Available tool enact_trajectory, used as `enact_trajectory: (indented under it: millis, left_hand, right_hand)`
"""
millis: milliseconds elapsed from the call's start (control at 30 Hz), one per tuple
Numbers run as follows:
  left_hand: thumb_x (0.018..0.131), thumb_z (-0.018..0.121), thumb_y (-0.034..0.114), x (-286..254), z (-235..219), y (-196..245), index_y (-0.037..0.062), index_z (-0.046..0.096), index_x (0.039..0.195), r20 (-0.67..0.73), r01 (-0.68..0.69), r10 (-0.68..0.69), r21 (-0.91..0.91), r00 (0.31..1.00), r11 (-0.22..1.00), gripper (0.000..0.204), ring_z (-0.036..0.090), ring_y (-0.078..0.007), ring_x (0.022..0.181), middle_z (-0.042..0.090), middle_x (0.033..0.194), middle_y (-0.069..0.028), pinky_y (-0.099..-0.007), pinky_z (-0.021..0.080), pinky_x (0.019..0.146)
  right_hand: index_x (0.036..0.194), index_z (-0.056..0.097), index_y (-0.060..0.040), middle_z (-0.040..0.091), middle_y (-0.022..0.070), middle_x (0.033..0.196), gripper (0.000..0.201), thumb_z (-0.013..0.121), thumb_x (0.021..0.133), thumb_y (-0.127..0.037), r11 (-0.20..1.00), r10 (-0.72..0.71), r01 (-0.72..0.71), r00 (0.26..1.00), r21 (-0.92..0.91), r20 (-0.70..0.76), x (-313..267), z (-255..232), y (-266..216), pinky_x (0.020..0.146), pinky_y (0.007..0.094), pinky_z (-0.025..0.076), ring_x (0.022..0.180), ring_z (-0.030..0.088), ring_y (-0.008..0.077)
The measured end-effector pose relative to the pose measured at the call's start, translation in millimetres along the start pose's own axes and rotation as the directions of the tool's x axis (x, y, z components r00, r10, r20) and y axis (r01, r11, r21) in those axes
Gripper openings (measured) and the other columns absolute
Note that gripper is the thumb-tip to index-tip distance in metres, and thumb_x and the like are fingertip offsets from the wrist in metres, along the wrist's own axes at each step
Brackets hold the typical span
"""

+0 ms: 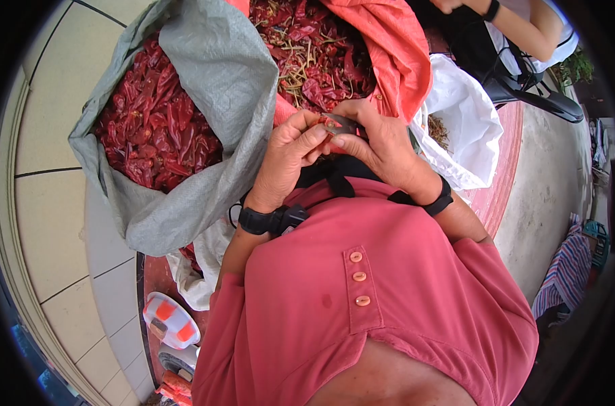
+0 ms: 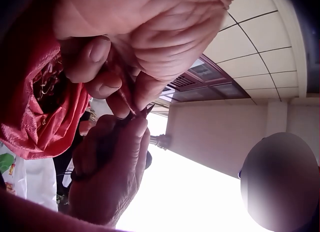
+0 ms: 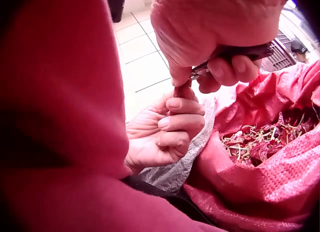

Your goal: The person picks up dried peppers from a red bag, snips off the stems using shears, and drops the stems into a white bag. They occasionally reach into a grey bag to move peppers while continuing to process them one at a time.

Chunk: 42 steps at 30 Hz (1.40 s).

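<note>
In front of the chest, my left hand (image 1: 290, 152) pinches a dried red chili (image 2: 119, 74) between thumb and curled fingers. The chili's upper end pokes out of the fist toward the other hand. Facing it, my right hand (image 1: 382, 145) grips a small cutting tool (image 3: 260, 52) with a dark handle and grey metal blade. Its metal end meets the chili's tip, right at the right thumb. Both hands are close together over the near rim of a red woven sack (image 1: 402, 54), which contains dried chilies and pale stems (image 3: 250, 144).
A grey-green sack (image 1: 219, 61) full of dried red chilies (image 1: 158, 128) stands at the left. On the right is a white sack (image 1: 466, 115) with stems inside. A white-and-orange basin (image 1: 172, 318) lies lower left. Another person's arm (image 1: 531, 30) shows at the upper right.
</note>
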<state>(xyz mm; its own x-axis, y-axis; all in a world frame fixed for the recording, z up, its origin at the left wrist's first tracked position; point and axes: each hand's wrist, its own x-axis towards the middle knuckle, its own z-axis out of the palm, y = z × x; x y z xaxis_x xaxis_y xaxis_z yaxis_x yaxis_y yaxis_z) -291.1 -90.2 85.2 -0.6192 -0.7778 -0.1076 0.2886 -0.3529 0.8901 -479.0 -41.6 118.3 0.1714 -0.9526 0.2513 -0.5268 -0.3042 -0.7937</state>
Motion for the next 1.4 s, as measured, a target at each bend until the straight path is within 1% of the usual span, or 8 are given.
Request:
enact_trajectory:
  millis: [267,400,567,867,1067,1200,1333,1400]
  left_hand:
    - [0.096,0.058,0.017,-2.0,-7.8,-0.1,0.0067,0.058,0.100,0.061,0.082,-0.082,0.000,0.995,0.997,0.011,0.045,-0.0014,0.062,0.058,0.081,0.0026,-0.0151,0.034,0.052]
    - [0.096,0.058,0.016,-2.4,-11.4,1.5,0.0062,0.058,0.101,0.123,0.119,-0.110,-0.070,0.986,0.990,0.011,0.043,-0.0017,0.061,0.056,0.079,0.0027,-0.0153,0.033,0.052]
    - [0.096,0.060,0.017,-2.6,-11.6,-1.7,0.0052,0.058,0.103,0.192,0.108,-0.074,-0.177,0.979,0.978,0.014,0.042,-0.0029,0.061,0.053,0.076,0.0031,-0.0156,0.032,0.051]
    - [0.096,0.060,0.016,1.1,-8.0,-10.0,0.0060,0.058,0.104,0.243,0.119,-0.051,-0.277,0.969,0.954,0.013,0.042,-0.0034,0.061,0.055,0.080,0.0017,-0.0159,0.031,0.049]
    - [0.097,0.058,0.015,-2.9,-13.6,-10.6,0.0076,0.058,0.105,0.141,0.083,-0.045,-0.275,0.989,0.958,0.012,0.043,-0.0029,0.061,0.056,0.083,0.0017,-0.0154,0.031,0.048]
    - [0.097,0.057,0.015,-3.1,-0.3,-0.7,0.0071,0.058,0.106,0.059,0.037,-0.023,-0.246,0.998,0.969,0.012,0.044,-0.0021,0.061,0.057,0.084,0.0015,-0.0146,0.032,0.049]
    - [0.096,0.059,0.015,-1.4,-2.2,-3.3,0.0097,0.056,0.102,0.056,0.063,-0.053,-0.202,0.997,0.977,0.008,0.045,0.0009,0.064,0.057,0.084,0.0049,-0.0136,0.031,0.050]
    - [0.096,0.059,0.015,-2.0,-3.1,-4.3,0.0099,0.056,0.100,0.016,0.060,-0.058,-0.182,0.998,0.981,0.007,0.045,0.0013,0.064,0.057,0.084,0.0051,-0.0135,0.031,0.050]
  right_hand:
    - [0.108,0.055,-0.0064,0.065,0.0125,0.089,0.027,0.064,0.091,-0.026,0.994,-0.077,0.080,0.996,-0.077,0.040,-4.9,9.7,13.4,0.063,0.0365,0.051,0.082,0.067,0.0291]
    - [0.107,0.055,-0.0064,0.060,0.0069,0.079,0.021,0.059,0.096,-0.024,0.952,-0.035,0.035,0.999,0.303,-0.006,-10.2,19.8,16.8,0.060,0.0303,0.047,0.071,0.062,0.0191]
    - [0.115,0.050,-0.0086,0.049,-0.0016,0.071,0.025,0.051,0.100,-0.029,0.611,0.208,-0.385,0.921,0.692,0.329,-10.6,5.1,0.6,0.052,0.0207,0.033,0.061,0.043,0.0068]
    - [0.115,0.046,-0.0081,0.049,0.0009,0.072,0.030,0.049,0.100,-0.034,0.007,0.095,-0.511,0.856,0.860,0.508,-7.1,7.4,24.0,0.038,0.0196,0.018,0.043,0.027,0.0045]
    - [0.116,0.046,-0.0085,0.052,0.0010,0.075,0.029,0.052,0.099,-0.032,0.606,0.280,-0.303,0.947,0.735,0.158,-6.3,-1.5,11.5,0.047,0.0192,0.028,0.053,0.038,0.0039]
    - [0.116,0.045,-0.0065,0.061,0.0069,0.086,0.036,0.064,0.093,-0.027,0.944,-0.031,0.071,0.991,0.321,-0.128,-9.3,8.5,16.4,0.064,0.0258,0.047,0.076,0.062,0.0136]
    - [0.112,0.047,-0.0054,0.065,0.0122,0.088,0.041,0.069,0.088,-0.030,0.994,-0.080,0.077,0.996,-0.077,-0.037,-3.8,0.6,-0.6,0.063,0.0344,0.053,0.078,0.068,0.0283]
    - [0.110,0.047,-0.0057,0.066,0.0127,0.087,0.039,0.068,0.088,-0.030,0.995,-0.051,0.051,0.999,-0.083,-0.004,-1.6,0.1,-2.3,0.062,0.0372,0.053,0.077,0.068,0.0308]
